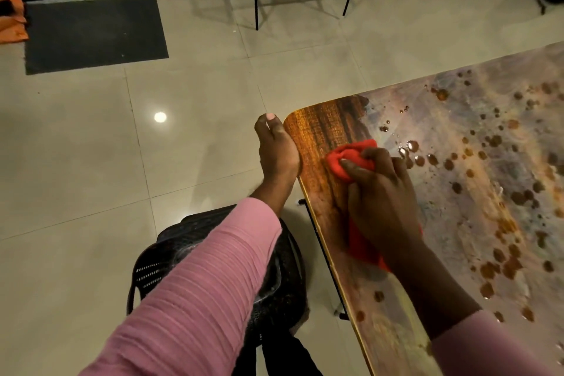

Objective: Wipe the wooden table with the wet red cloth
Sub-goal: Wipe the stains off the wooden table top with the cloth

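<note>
**Corner's clean, the rest of the tabletop is still a mess**

Your right hand [381,192] is clenched around a bunched-up red cloth [348,159], fingers curled tight over the wad and pressing it down onto the wood near the rounded corner. A tail of the cloth trails back under your wrist, so you've only got part of it balled in your fist. That makes sense to me: a tight wad lets you lean into the scrubbing instead of just skating over the wet stuff.

Your left hand [276,152] is off the surface, held side-on against the tabletop [323,125] edge, fingers together, holding nothing. Looks like it's either bracing the table or sitting there to catch whatever gets pushed over the edge. Can't tell which.

Around the cloth the wood grain shows clear and dark, so that strip by the corner reads as done. Everything further right is cloudy with a greyish film and dotted with brown droplets [488,268], some beaded near your knuckles. I'd guess you're early on, with most of the surface left.

Below the edge there's a black chair [219,268] on the tiled floor [91,162], plus a dark mat [94,33] further off. Watch for drips landing on that seat.
</note>
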`<state>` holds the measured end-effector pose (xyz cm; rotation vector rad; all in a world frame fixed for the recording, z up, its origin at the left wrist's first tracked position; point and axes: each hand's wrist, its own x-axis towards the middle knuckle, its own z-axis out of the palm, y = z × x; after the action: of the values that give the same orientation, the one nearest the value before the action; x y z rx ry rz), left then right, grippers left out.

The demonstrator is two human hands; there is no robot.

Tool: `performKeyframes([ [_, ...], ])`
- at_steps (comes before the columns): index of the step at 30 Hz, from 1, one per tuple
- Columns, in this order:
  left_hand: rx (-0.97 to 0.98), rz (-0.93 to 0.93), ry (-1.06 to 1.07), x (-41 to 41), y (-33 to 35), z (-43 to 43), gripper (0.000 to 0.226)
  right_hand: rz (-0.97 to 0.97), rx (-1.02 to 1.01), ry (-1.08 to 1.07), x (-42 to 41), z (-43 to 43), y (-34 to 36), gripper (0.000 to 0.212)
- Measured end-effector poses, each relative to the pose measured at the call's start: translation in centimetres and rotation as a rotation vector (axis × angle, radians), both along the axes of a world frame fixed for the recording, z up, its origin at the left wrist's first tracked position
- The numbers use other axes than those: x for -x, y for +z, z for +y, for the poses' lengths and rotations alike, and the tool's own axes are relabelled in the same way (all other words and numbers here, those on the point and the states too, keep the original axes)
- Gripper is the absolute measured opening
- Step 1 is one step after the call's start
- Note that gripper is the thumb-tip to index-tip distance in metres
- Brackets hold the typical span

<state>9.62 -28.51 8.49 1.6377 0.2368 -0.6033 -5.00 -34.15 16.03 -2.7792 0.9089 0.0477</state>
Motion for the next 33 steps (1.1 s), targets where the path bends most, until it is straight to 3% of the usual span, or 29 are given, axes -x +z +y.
performKeyframes([
  [7,-0.083,-0.117,0.029,0.9,0.6,-0.1,0.051,-0.003,0.069,0.346,3.2,3.6,-0.5,0.040],
  [13,-0.140,-0.175,0.051,3.6,0.3,-0.3,0.053,-0.029,-0.007,-0.017,3.8,0.0,-0.9,0.042],
  [21,-0.301,-0.257,0.088,3.9,0.3,-0.3,0.051,-0.089,-0.023,0.340,6.5,3.9,-0.9,0.032],
  [28,-0.382,-0.292,0.136,4.0,0.5,-0.4,0.051,-0.009,0.025,0.069,6.7,0.7,-0.5,0.040],
  [33,-0.432,-0.336,0.122,4.2,0.7,-0.4,0.050,-0.045,0.002,0.346,8.4,5.9,-1.0,0.026],
])
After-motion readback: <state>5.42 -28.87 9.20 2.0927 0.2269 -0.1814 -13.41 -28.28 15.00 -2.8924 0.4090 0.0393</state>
